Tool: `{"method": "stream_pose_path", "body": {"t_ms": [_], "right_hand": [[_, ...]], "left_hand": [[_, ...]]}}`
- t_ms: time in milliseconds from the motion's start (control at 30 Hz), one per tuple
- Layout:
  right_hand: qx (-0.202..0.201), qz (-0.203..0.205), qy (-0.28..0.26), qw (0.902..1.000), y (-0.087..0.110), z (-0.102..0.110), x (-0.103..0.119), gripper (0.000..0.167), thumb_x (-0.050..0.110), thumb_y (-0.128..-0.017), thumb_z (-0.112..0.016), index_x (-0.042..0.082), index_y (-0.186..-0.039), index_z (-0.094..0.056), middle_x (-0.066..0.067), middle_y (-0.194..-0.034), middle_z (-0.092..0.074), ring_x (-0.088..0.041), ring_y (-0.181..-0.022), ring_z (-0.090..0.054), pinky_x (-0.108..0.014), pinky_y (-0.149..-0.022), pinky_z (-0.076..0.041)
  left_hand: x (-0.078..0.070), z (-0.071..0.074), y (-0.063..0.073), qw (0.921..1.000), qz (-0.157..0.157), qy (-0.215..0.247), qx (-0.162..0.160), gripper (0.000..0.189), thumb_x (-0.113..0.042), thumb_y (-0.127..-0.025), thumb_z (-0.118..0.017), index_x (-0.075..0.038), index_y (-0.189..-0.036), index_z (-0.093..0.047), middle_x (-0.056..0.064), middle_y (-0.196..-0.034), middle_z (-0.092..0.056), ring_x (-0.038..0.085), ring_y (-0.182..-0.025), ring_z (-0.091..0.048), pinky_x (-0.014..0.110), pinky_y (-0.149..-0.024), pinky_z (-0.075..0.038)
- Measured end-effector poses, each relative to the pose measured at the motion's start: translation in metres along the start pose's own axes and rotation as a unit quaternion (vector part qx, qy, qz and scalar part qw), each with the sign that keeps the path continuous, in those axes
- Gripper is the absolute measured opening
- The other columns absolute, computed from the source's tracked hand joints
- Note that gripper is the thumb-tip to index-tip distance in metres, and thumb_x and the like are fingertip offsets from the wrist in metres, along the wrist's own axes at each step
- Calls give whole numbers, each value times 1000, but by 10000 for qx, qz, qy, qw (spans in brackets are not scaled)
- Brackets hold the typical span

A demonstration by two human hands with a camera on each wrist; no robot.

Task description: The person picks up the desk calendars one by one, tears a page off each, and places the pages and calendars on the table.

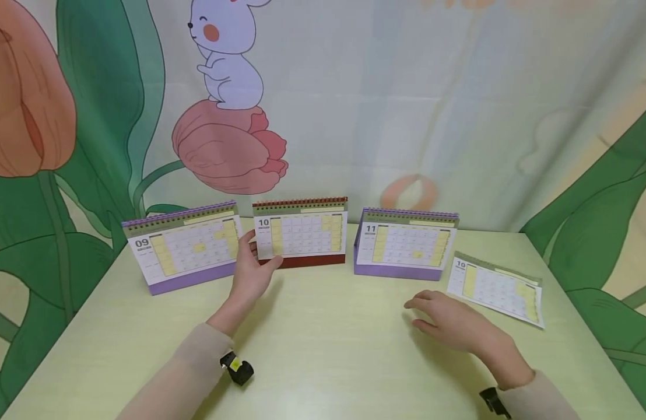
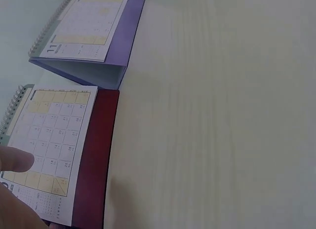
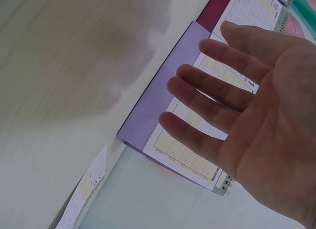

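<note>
A red-based desk calendar (image 1: 302, 233) showing 10 stands upright at the back middle of the table. My left hand (image 1: 252, 271) holds it by its left edge, the thumb in front of the page. In the left wrist view the thumb (image 2: 16, 160) lies over the date grid, while the other fingers are mostly hidden. My right hand (image 1: 451, 318) is over the table, in front of a purple desk calendar (image 1: 407, 242) showing 11. Its fingers (image 3: 212, 76) are spread and loosely extended, with nothing in them. Just beyond it lies a loose calendar page (image 1: 498, 286) marked 10.
Another purple desk calendar (image 1: 189, 248), showing 09, stands at the left, angled inward. The pale table (image 1: 323, 350) ends at a printed cloth backdrop (image 1: 354, 116) with a rabbit and tulips. Both forearms reach in from the front edge.
</note>
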State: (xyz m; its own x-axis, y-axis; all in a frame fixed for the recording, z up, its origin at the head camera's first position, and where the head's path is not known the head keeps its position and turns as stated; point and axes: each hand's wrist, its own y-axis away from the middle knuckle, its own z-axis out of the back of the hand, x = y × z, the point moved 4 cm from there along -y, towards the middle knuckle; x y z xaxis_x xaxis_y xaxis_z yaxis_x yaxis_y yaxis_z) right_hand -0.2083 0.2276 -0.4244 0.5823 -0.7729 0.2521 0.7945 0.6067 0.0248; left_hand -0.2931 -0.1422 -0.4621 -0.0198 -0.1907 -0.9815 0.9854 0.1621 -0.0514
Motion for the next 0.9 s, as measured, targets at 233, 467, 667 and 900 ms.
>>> {"method": "stream_pose_path", "body": {"t_ms": [233, 467, 667, 900], "right_hand": [[12, -32, 5, 10000, -2, -1, -2, 30, 10, -97, -70, 1, -126, -67, -15, -124, -65, -34, -116, -62, -50, -97, -52], [136, -91, -82, 9998, -2, -3, -2, 30, 10, -98, -69, 2, -127, -68, -14, -124, -65, -33, -116, -62, -49, -97, -52], [240, -105, -123, 9996, -4, -5, -2, 30, 12, -98, -70, 3, -127, -68, -13, -125, -65, -33, -116, -62, -49, -97, -52], [262, -130, -109, 9995, -4, 0, 0, 31, 13, -98, -70, 3, -127, -67, -13, -125, -65, -33, -117, -62, -49, -97, -51]], "left_hand": [[4, 7, -1, 9997, 149, 26, 166, 80, -1, -94, -69, -4, -158, -21, 21, -140, -43, 34, -128, -47, 44, -104, -43], [16, 9, -6, 9984, 442, -91, 343, 78, 6, -90, -71, -1, -155, -27, 22, -139, -46, 35, -128, -50, 43, -106, -43], [20, 10, -10, 9981, 458, -126, 382, 71, 11, -89, -69, 0, -150, -35, 22, -138, -50, 36, -127, -52, 44, -104, -46], [19, 10, -11, 9949, 341, -717, 617, 64, 8, -89, -70, 5, -147, -42, 25, -133, -54, 38, -122, -55, 46, -102, -46]]}}
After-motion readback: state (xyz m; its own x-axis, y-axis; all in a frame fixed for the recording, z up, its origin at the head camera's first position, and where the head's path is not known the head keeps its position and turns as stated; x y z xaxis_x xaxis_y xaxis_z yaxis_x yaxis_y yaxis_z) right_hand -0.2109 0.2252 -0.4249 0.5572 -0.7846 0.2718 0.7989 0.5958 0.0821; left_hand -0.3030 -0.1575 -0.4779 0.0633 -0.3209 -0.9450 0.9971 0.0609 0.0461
